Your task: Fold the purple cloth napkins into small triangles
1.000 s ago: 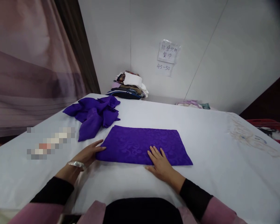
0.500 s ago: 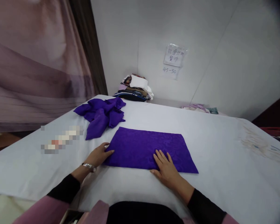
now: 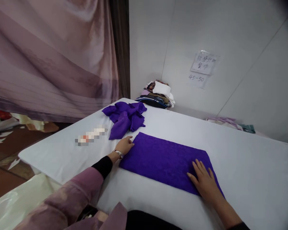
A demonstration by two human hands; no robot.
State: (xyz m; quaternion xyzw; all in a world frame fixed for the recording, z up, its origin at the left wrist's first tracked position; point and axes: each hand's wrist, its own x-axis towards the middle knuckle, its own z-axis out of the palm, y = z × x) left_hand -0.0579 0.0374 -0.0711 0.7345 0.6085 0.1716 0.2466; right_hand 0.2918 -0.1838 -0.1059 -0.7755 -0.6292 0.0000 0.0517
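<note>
A purple patterned cloth napkin lies folded into a flat rectangle on the white-covered table. At its left edge is my left hand, wearing a metal watch, its thumb and fingers parted and touching the cloth's side. My right hand rests flat near the right end of the napkin, fingers spread. Beyond my left hand sits a loose, crumpled heap of purple cloth.
A blurred-out long item lies on the table at left. Stacked folded fabrics stand by the wall, which carries a handwritten paper sign. A pink curtain hangs at left, above a littered floor.
The view has turned left, so things appear further right. My right hand has slid toward the napkin's right end. My left hand has moved further up its left edge.
</note>
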